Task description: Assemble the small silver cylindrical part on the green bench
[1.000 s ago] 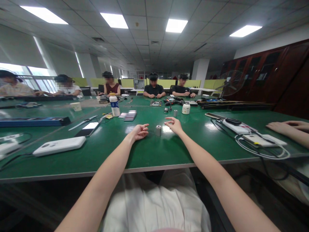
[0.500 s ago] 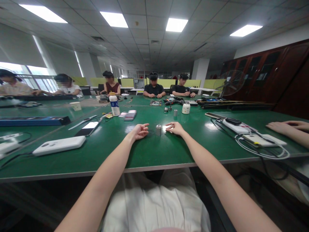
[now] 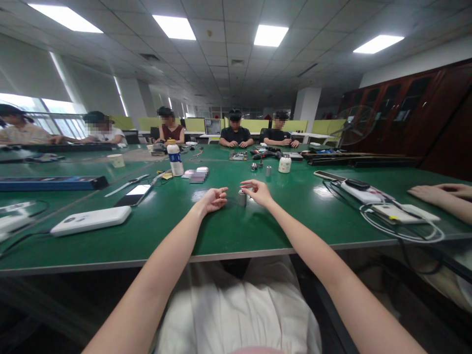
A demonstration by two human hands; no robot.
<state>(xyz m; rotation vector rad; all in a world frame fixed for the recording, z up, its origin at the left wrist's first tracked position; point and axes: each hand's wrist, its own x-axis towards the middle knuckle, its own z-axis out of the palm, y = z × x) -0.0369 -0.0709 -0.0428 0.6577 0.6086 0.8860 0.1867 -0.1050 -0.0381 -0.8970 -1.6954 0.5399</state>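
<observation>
A small grey metal cylinder [image 3: 242, 198] stands upright on the green table [image 3: 236, 233] in front of me. My right hand [image 3: 259, 193] is at its top right, with fingertips at the cylinder's top; whether they grip something there is too small to tell. To the left of the cylinder, my left hand [image 3: 215, 199] rests on the table with its fingers loosely curled and apart, holding nothing. Farther back stand a second grey cylinder [image 3: 268, 171] and a small white jar [image 3: 284, 164].
A white bottle [image 3: 175, 158], a phone [image 3: 134, 195] and a white power bank [image 3: 90, 221] lie or stand to the left. At the right are cables and a white device [image 3: 405, 214], beside another person's hands [image 3: 429, 195]. Several people sit across the table.
My right hand has moved left, from beside the cylinder to its top. My left hand and the cylinder have stayed in place.
</observation>
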